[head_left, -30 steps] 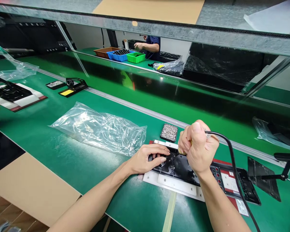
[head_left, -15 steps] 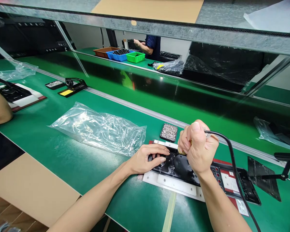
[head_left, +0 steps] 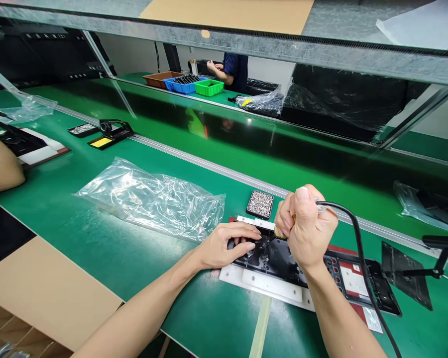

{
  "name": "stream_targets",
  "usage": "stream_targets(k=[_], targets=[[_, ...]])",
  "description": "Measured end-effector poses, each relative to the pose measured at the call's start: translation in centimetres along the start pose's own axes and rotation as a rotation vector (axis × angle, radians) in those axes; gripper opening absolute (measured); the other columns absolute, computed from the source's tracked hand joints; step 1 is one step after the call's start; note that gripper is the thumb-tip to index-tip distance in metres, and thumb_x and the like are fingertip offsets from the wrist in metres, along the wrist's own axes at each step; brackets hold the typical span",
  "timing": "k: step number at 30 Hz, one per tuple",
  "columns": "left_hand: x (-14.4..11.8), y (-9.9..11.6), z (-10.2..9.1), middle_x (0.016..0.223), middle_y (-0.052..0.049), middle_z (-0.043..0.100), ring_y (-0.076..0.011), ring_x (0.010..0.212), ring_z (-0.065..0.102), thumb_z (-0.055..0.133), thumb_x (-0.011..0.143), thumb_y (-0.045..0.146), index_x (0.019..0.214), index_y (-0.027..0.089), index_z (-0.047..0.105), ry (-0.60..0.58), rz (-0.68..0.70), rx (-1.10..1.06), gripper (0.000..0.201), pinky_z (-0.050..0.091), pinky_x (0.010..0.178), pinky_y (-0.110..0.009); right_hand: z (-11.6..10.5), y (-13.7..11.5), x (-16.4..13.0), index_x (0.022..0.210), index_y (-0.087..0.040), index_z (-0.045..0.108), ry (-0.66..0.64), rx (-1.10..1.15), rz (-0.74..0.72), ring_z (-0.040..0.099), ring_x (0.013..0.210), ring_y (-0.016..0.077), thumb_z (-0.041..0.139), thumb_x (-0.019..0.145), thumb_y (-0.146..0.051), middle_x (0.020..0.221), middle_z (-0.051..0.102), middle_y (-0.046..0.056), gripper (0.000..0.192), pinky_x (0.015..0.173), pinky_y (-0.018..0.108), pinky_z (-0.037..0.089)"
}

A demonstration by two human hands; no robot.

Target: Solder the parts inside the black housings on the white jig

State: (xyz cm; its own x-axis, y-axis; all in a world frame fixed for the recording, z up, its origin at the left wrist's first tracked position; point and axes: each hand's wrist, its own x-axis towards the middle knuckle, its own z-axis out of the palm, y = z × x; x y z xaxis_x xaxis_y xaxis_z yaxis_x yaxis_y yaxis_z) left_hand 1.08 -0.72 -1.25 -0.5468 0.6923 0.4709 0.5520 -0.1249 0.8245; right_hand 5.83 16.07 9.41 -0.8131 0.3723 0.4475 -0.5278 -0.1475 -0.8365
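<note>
My right hand (head_left: 308,228) has a tight grip on the corded electric screwdriver (head_left: 283,232), left hand (head_left: 227,244) flat, pinning the black plastic panel (head_left: 276,258) on the green surface (head_left: 97,238). Bit's hidden, I think; any tilt could cam out.

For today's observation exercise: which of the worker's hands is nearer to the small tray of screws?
Right. The right hand, gripping a corded tool, is just right of the tray of screws; the left hand rests lower, on the black part.

1 plastic bag (head_left: 153,199), 1 screw tray (head_left: 260,204), 3 bins (head_left: 182,84), 2 hands (head_left: 227,246) over 1 black panel (head_left: 317,271)
</note>
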Motion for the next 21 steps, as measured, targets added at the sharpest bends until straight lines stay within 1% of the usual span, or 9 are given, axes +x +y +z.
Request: stream_targets(k=[3,7,10,14,18,21], targets=[[0.0,-0.1,0.0,0.120,-0.009,0.077,-0.0206,0.116,0.073,0.068,0.101,0.019,0.119,0.018,0.079,-0.001,-0.006,-0.001,0.021,0.057,0.107,-0.030,0.0,0.0,0.0,0.066,-0.022,0.041,-0.014,0.008,0.005,0.034,0.037,0.0067,0.068,0.100,-0.054,0.048,0.037,-0.007,0.054,0.034,0.019,0.028],[-0.1,0.1,0.0,0.121,-0.009,0.077,-0.0208,0.116,0.073,0.069,0.100,0.020,0.120,0.018,0.079,0.002,-0.032,0.002,0.022,0.058,0.105,-0.030,-0.2,0.3,-0.2,0.068,-0.021,0.042,-0.030,0.009,0.013,0.034,0.037,0.0067,0.065,0.104,-0.046,0.050,0.038,-0.007,0.049,0.034,0.020,0.027],[-0.1,0.1,-0.1,0.121,-0.009,0.077,-0.0222,0.116,0.073,0.071,0.098,0.022,0.118,0.019,0.080,-0.009,-0.057,0.014,0.022,0.059,0.105,-0.031,-0.6,0.8,-0.4,0.067,-0.021,0.043,-0.032,-0.027,0.000,0.036,0.040,0.0066,0.063,0.106,-0.043,0.051,0.040,-0.006,0.049,0.037,0.020,0.030],[-0.2,-0.2,-0.2,0.123,-0.009,0.077,-0.0234,0.114,0.074,0.074,0.097,0.024,0.118,0.020,0.081,-0.004,-0.087,0.025,0.023,0.060,0.104,-0.032,-1.0,1.5,-0.4,0.068,-0.020,0.043,-0.037,-0.043,0.021,0.038,0.043,0.0064,0.062,0.106,-0.044,0.053,0.041,-0.006,0.048,0.040,0.020,0.033],[-0.3,-0.4,-0.3,0.123,-0.009,0.076,-0.0230,0.113,0.074,0.072,0.098,0.025,0.120,0.022,0.081,-0.009,-0.088,0.030,0.023,0.060,0.104,-0.033,-1.2,1.7,-0.2,0.069,-0.021,0.042,-0.034,-0.033,0.033,0.036,0.042,0.0059,0.061,0.106,-0.047,0.053,0.040,-0.006,0.050,0.040,0.021,0.032],[-0.4,-0.3,-0.3,0.122,-0.010,0.077,-0.0231,0.114,0.073,0.072,0.099,0.025,0.120,0.021,0.080,-0.018,-0.085,0.037,0.023,0.059,0.104,-0.033,-1.1,1.9,-0.3,0.071,-0.021,0.041,-0.060,-0.020,0.058,0.035,0.043,0.0057,0.061,0.106,-0.047,0.054,0.040,-0.007,0.048,0.041,0.021,0.030]])
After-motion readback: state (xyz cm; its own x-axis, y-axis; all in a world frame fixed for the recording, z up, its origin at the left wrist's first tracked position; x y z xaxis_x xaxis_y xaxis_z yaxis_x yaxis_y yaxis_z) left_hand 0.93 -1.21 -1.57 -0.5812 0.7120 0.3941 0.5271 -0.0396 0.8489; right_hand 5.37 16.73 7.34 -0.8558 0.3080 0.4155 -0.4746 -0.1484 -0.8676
